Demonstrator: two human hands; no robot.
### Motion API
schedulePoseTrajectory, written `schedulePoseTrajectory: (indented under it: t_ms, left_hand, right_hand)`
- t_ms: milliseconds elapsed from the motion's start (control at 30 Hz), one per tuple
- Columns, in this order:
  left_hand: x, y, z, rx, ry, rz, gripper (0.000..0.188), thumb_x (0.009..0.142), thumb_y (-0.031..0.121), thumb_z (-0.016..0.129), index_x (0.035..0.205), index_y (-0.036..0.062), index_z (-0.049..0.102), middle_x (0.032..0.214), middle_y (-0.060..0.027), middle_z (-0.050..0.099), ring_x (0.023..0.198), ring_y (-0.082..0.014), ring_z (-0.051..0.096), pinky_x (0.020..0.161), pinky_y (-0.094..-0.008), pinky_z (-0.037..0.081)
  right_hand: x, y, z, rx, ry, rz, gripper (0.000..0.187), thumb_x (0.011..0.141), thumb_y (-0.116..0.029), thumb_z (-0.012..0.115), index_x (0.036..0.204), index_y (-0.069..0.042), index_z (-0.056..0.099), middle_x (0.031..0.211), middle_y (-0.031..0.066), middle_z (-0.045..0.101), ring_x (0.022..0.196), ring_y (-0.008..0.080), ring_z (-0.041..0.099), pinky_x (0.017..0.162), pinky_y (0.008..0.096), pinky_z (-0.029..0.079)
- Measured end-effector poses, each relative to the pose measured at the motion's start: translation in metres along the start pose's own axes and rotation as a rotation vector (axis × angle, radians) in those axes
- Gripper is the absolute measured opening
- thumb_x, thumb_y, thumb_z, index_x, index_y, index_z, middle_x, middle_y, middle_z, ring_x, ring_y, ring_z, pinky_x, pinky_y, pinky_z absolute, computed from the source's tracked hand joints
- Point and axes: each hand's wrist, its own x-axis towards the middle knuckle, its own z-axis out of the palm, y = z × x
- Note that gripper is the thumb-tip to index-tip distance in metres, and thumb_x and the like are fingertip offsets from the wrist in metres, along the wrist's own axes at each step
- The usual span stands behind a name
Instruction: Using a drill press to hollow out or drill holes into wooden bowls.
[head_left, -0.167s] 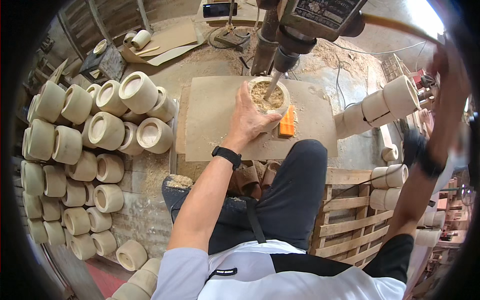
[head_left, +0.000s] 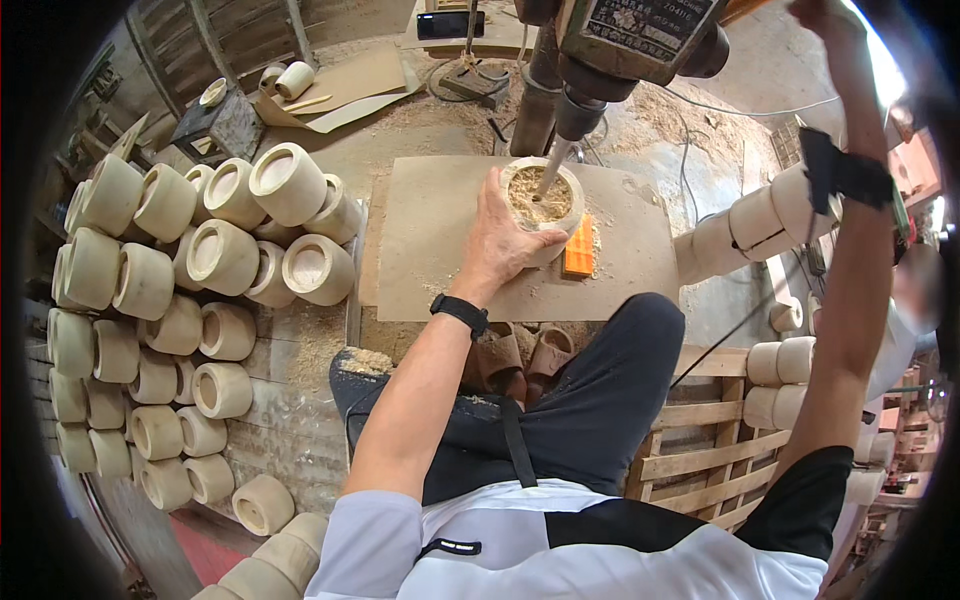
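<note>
A round, thick-walled wooden cup (head_left: 571, 205) stands on the board under the drill press (head_left: 640, 45), its hollow filled with wood shavings (head_left: 535, 208). My left hand (head_left: 500, 240) wraps round the cup's left and near sides, thumb along the near rim. The drill bit (head_left: 550, 170) points down into the cup, its tip by a dark hole among the shavings. My right hand (head_left: 832, 18) is raised at the upper right edge, closed by the press's lever (head_left: 745, 10); the frame edge cuts off part of that grip. An orange block (head_left: 577, 248) lies against the cup's right side.
Several similar wooden cups (head_left: 220, 257) are stacked at the left. More cups (head_left: 757, 218) form a row at the right, above a slatted wooden pallet (head_left: 700, 455). The brown board (head_left: 430, 285) carries scattered shavings. A phone (head_left: 450, 25) stands at the back.
My right hand has swung upward and toward the left, and the lever has tilted up with it. The bit sits slightly higher, showing a hole. My left hand stays on the cup.
</note>
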Motion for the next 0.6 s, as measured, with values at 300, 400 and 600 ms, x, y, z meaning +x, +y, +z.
schedulePoseTrajectory:
  t_ms: [300, 400, 600]
  left_hand:
    - [-0.006, -0.016, -0.02, -0.387, -0.211, 0.044, 0.124, 0.052, 0.014, 0.094, 0.147, 0.0053, 0.014, 0.142, -0.0166, 0.035, 0.135, -0.0296, 0.035, 0.114, -0.0403, 0.032]
    - [-0.011, -0.025, -0.002, -0.337, -0.035, 0.042, 0.113, 0.049, 0.011, 0.092, 0.14, 0.0083, 0.028, 0.134, -0.0144, 0.047, 0.127, -0.0305, 0.046, 0.109, -0.0407, 0.038]
    - [-0.037, -0.021, -0.009, -0.289, 0.011, -0.088, 0.109, 0.046, 0.012, 0.093, 0.137, 0.0036, 0.033, 0.135, -0.0149, 0.047, 0.128, -0.0295, 0.045, 0.11, -0.0385, 0.038]
  right_hand:
    - [-0.293, 0.057, 0.242, 0.436, -0.377, 0.916, 0.028, 0.09, -0.003, 0.054, 0.118, 0.001, 0.059, 0.105, 0.0092, 0.064, 0.091, 0.0155, 0.059, 0.07, 0.0284, 0.052]
    - [-0.334, 0.041, 0.272, 0.431, -0.631, 0.871, 0.036, 0.093, -0.002, 0.048, 0.128, -0.002, 0.055, 0.118, 0.0112, 0.061, 0.104, 0.0232, 0.058, 0.09, 0.0338, 0.047]
    - [-0.356, 0.014, 0.277, 0.389, -0.537, 0.881, 0.036, 0.086, 0.008, 0.047, 0.12, -0.002, 0.054, 0.109, 0.0095, 0.06, 0.099, 0.0192, 0.058, 0.081, 0.0311, 0.049]
